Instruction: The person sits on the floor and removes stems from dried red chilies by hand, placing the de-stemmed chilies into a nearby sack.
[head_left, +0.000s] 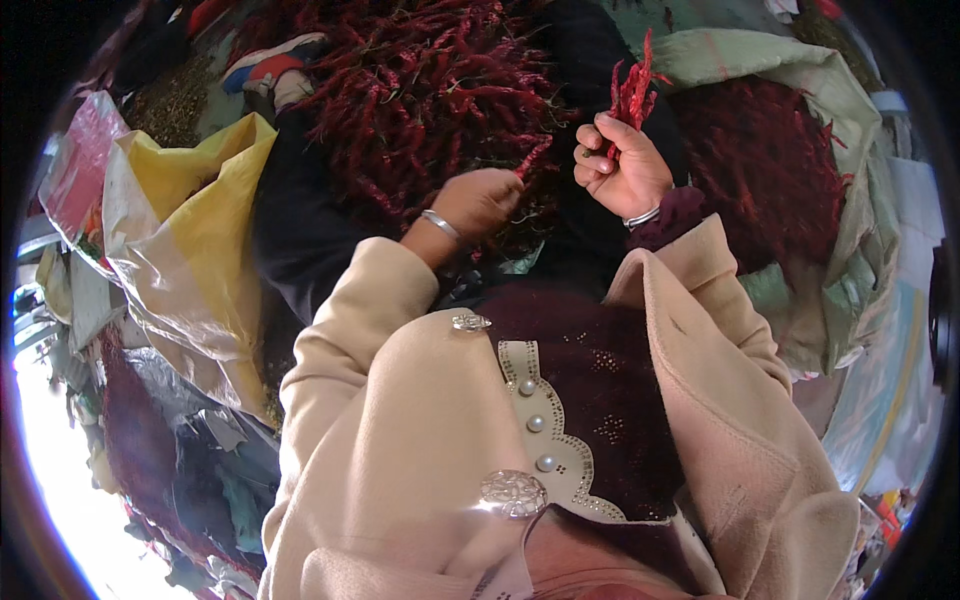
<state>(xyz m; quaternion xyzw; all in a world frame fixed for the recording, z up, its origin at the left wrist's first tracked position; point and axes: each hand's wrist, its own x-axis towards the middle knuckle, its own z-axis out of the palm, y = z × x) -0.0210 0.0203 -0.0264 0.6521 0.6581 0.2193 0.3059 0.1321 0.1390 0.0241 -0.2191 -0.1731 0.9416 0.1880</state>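
My left hand (476, 204), with a silver bracelet at the wrist, is closed palm down around a wrinkled dried red chili pepper (535, 154) that sticks out beyond its fingers. To its right, my right hand (621, 163) is raised and grips a small upright bunch of dried red chili peppers (634, 90) between thumb and curled fingers. Beneath and beyond both hands spreads a large heap of dried red chilies (427, 90), some with stems, between my dark-trousered legs. Part of the heap near my left wrist is hidden by the hand and sleeve.
At the right stands an open pale green woven sack (847, 90) holding many red chilies (757, 172). A yellow and white woven sack (202, 202) stands open at the left, beside a pink plastic bag (90, 165). A shoe (277, 71) lies against the heap's upper left edge.
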